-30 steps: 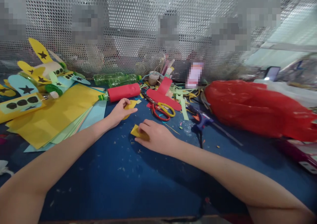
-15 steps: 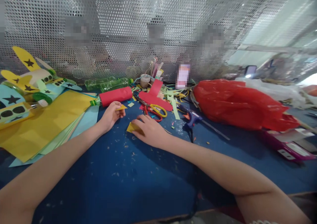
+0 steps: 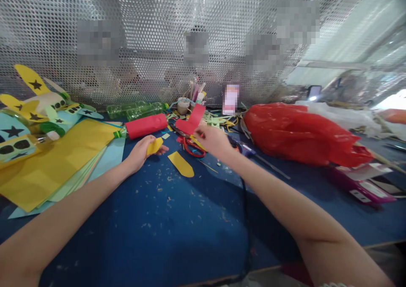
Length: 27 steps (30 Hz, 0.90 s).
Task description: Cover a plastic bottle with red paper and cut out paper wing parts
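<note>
My left hand (image 3: 141, 153) rests on the blue table (image 3: 165, 227) with its fingers closed on a small yellow foam piece (image 3: 154, 145). A second yellow foam piece (image 3: 181, 164), rounded at one end, lies free on the table just to its right. My right hand (image 3: 213, 139) hovers further back over the red-and-yellow scissors (image 3: 192, 147), beside the red foam cutouts (image 3: 191, 121). Its fingers are smeared by motion, so its grip is unclear. A bottle wrapped in red foam (image 3: 144, 125) lies behind my left hand.
A stack of yellow and pale foam sheets (image 3: 60, 160) lies at left, with foam bottle planes (image 3: 38, 105) behind it. A red plastic bag (image 3: 301, 132) fills the right. Green bottles (image 3: 139, 108), a glue gun (image 3: 244, 149) and scraps sit along the perforated metal screen (image 3: 158, 33).
My right hand has lifted off the yellow piece and moved back and right over the scissors. The piece now lies uncovered. My left hand stays in place with its own piece.
</note>
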Available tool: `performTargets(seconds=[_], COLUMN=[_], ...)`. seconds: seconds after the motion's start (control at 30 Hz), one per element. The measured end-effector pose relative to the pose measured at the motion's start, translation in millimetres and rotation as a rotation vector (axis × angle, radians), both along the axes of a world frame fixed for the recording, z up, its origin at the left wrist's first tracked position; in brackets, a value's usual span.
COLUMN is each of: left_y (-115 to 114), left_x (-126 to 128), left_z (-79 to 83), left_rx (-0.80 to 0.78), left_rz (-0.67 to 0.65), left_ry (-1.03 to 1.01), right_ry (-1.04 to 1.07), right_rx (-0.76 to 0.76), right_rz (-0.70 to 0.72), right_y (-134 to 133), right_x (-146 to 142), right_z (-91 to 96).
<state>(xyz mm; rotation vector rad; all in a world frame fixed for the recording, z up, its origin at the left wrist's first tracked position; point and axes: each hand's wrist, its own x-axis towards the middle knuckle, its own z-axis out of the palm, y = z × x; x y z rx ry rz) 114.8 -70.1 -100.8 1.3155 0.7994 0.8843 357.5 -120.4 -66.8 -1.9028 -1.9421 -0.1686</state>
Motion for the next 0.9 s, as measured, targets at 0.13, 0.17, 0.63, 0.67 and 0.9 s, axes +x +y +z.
performTargets(seconds=[0.13, 0.17, 0.63, 0.67, 0.9], left_y=[0.7, 1.1, -2.6, -3.1, -4.1], left_x=[-1.0, -1.8, -9.7, -9.9, -9.7], left_z=[-1.5, -1.2, -2.8, -2.8, -2.0], left_rx=[0.156, 0.191, 0.539, 0.554, 0.6], left_rz=[0.114, 0.126, 0.182, 0.186, 0.204], left_ry=[0.206, 0.259, 0.613, 0.627, 0.686], right_ry=[-0.246, -0.27, -0.388, -0.369, -0.249], right_rx=[0.017, 0.017, -0.083, -0.075, -0.021], right_rz=[-0.174, -0.195, -0.144, -0.132, -0.048], right_y=[17.3, 19.9, 23.1, 23.5, 29.8], right_x=[67.9, 82.8, 105.1, 105.4, 108.7], right_z=[6.6, 5.4, -17.8, -18.5, -11.7])
